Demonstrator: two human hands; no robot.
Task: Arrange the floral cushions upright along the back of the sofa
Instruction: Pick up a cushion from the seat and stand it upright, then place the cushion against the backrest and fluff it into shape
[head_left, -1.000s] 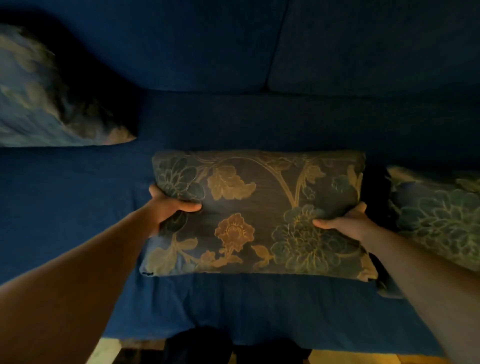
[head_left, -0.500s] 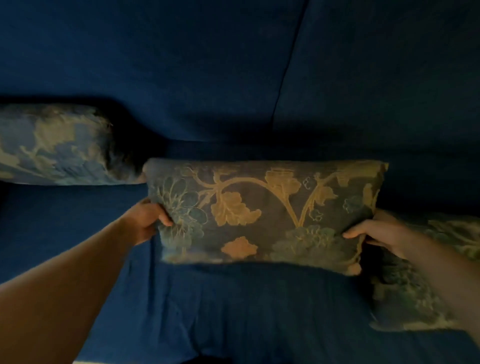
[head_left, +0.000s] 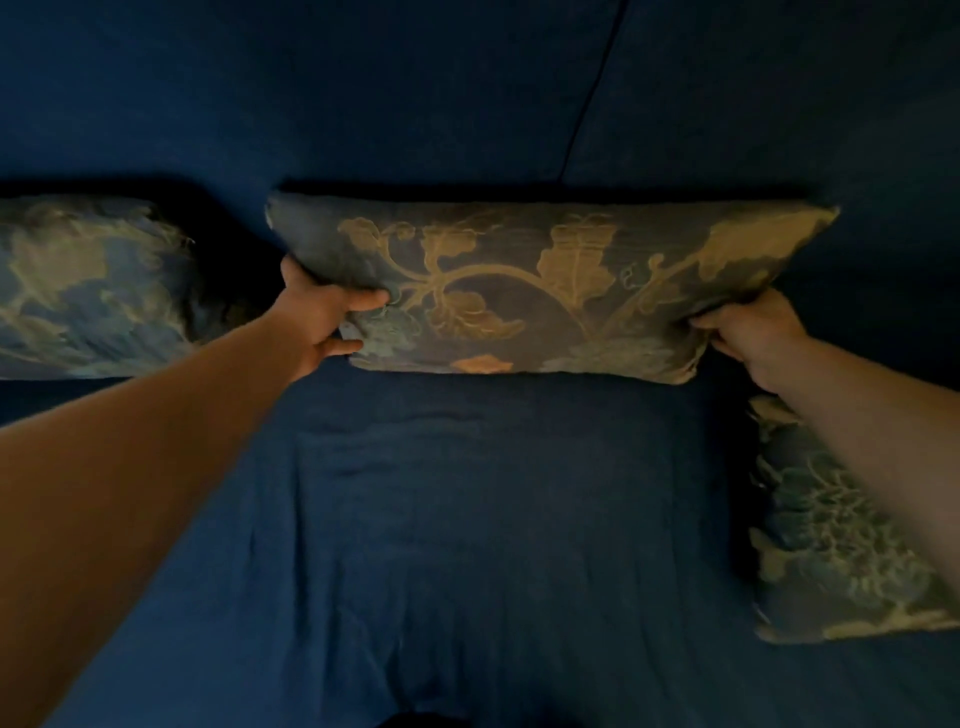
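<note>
The middle floral cushion (head_left: 524, 291) is standing against the sofa back (head_left: 363, 104), its lower edge on the seat (head_left: 493, 519). The left hand (head_left: 317, 317) and right hand (head_left: 753, 332) are gripping its ends, fingers closed on the fabric. Another cushion (head_left: 93, 280) is leaning at the back on the left, and a third cushion (head_left: 841, 535) is lying on the seat at the right.

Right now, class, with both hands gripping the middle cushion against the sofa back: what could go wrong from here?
1. The middle cushion is pinched only at its ends by the left hand and right hand; once released it may tip forward onto the seat.
2. The right cushion lies under the right forearm, away from the backrest, and could get knocked.
</note>
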